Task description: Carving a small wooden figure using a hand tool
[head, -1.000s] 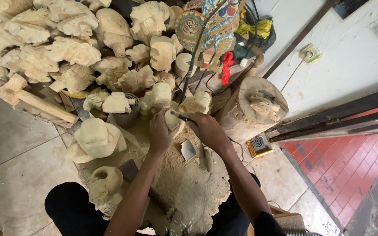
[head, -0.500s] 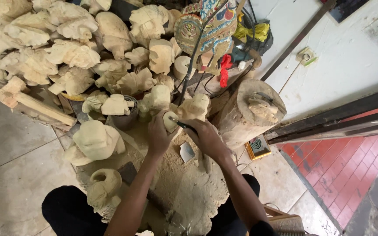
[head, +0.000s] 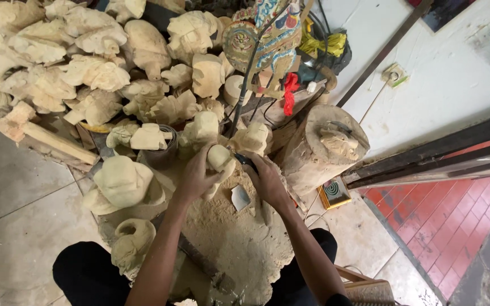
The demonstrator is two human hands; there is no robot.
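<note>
My left hand (head: 195,177) grips a small pale wooden carving (head: 220,158) and holds it up in front of me. My right hand (head: 266,178) is closed on a dark-handled carving tool (head: 244,161) whose tip meets the carving's right side. Both hands hover over a mound of pale sawdust (head: 239,238) between my knees. A small flat blade or scrap (head: 240,198) lies on the sawdust just under my right hand.
Several rough pale wood carvings (head: 86,73) are heaped at upper left. A wooden mallet (head: 35,133) lies at left. A stump chopping block (head: 327,147) stands to the right, a painted puppet figure (head: 265,39) behind, a small green-faced box (head: 334,192) on the floor.
The view has shifted slightly; my hands stay together on the carving, with the tool still working at its right side.
</note>
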